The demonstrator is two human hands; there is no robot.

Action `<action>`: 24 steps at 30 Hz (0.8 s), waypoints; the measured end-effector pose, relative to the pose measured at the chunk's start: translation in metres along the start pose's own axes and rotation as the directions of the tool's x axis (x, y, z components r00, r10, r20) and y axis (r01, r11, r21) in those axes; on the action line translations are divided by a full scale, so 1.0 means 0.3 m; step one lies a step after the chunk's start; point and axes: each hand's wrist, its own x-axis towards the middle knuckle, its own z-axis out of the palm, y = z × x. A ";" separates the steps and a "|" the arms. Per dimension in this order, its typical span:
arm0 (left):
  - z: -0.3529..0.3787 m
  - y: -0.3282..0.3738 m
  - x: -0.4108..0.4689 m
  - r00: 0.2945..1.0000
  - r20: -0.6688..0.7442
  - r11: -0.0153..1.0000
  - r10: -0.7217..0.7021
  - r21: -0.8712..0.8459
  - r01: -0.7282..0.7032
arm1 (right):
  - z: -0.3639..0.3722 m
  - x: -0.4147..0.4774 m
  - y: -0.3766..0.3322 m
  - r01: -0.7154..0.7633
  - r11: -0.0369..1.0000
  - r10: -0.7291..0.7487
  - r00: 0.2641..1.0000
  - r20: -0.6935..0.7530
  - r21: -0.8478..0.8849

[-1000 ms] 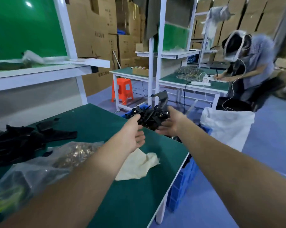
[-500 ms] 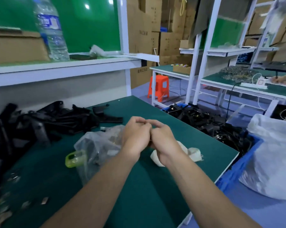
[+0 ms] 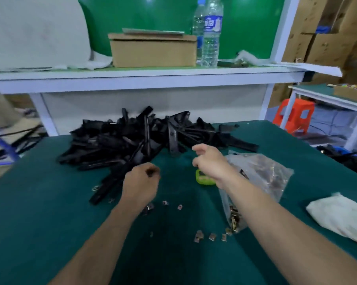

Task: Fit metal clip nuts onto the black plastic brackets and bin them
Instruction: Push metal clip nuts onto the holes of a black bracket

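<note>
A big heap of black plastic brackets [image 3: 144, 138] lies at the back of the green mat. Loose metal clip nuts [image 3: 199, 236] are scattered near me, and more fill a clear plastic bag [image 3: 264, 175] under my right forearm. My left hand [image 3: 140, 184] is curled shut beside a long bracket [image 3: 105, 188], with a small dark piece, apparently a clip nut, pinched at its fingertips. My right hand [image 3: 210, 161] hovers just short of the heap with its fingers spread and nothing in it.
A green plastic item [image 3: 202, 179] lies under my right wrist. A white cloth [image 3: 337, 214] sits at the right edge. A blue bin of brackets [image 3: 346, 155] stands beyond the table's right side. The shelf above carries a cardboard box [image 3: 153, 50] and water bottles [image 3: 211, 31].
My view has swung left from the bin to the heap. My hands, pressed together half a second ago, have parted; the right one reaches toward the brackets.
</note>
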 end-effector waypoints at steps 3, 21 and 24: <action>-0.020 -0.157 -0.050 0.998 0.042 0.990 -0.054 0.129 0.048 | 0.083 0.092 -0.025 0.029 0.989 -0.024 0.999 0.038 -0.144; 0.037 -0.288 -0.031 0.977 0.031 0.968 0.212 0.132 -0.214 | 0.372 0.494 0.006 -0.075 0.852 -0.159 0.906 -0.392 -0.519; 0.038 -0.301 -0.023 0.977 0.038 0.971 0.211 0.109 -0.214 | 0.327 0.480 -0.028 -0.083 0.899 -0.144 0.870 -0.471 -0.429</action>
